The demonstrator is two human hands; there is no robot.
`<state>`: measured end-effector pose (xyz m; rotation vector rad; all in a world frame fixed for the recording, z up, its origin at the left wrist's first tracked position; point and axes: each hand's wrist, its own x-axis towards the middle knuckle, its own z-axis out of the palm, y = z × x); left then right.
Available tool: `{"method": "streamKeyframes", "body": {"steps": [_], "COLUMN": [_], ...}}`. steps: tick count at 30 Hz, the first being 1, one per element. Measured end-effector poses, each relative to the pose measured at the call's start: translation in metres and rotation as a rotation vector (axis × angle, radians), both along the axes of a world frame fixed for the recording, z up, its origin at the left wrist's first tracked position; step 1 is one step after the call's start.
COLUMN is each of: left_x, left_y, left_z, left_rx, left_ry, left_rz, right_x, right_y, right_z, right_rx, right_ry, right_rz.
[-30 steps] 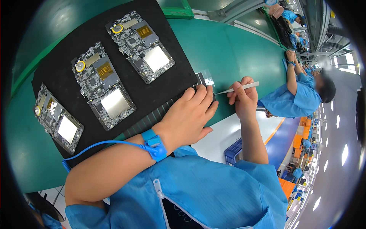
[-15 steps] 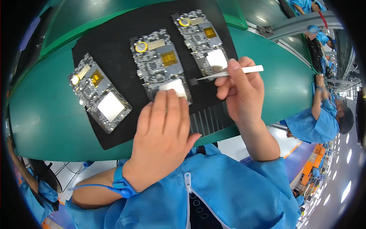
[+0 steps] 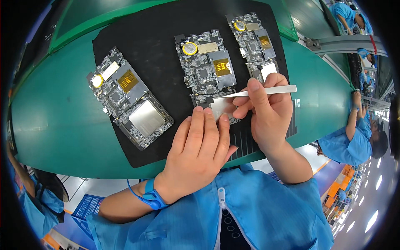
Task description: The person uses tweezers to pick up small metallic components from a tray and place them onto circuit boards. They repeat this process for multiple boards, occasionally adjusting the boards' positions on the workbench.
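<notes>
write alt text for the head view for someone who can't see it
A person's right hand holds silver tweezers, tips at the middle circuit board, while the left hand, with a blue strap around its wrist, lies at that board's near end. A left board and right board flank it on a black mat over a green table.

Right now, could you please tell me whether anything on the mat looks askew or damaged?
The left board lies more slanted than the middle board, though fisheye bending may exaggerate it. No damage stands out.
</notes>
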<state>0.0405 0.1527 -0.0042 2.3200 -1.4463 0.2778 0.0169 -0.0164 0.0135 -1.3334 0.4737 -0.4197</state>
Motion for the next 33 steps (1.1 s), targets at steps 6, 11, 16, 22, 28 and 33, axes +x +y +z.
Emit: {"method": "streamKeyframes", "body": {"steps": [6,11,16,22,28,33], "left_x": [0.002,0.001,0.002,0.006,0.015,0.009], "left_y": [0.0,0.0,-0.001,-0.003,-0.002,0.011], "left_z": [0.0,-0.001,-0.006,0.005,0.021,0.016], "left_rx": [0.004,-0.006,-0.055,-0.046,0.026,0.023], "left_ry": [-0.01,-0.005,0.029,0.163,0.26,0.289], "left_rz": [0.001,0.008,0.04,0.034,-0.013,-0.035], "right_x": [0.001,0.001,0.001,-0.001,-0.004,-0.007], "right_y": [0.0,-0.001,0.001,0.0,0.002,0.003], "right_z": [-0.002,-0.002,-0.003,-0.005,-0.009,-0.014], "right_rx": [-0.002,-0.022,-0.027,-0.071,-0.15,-0.232], "right_ry": [-0.009,-0.014,-0.014,-0.038,-0.102,-0.198], "right_rz": [0.016,0.025,0.01,0.035,0.026,0.072]}}
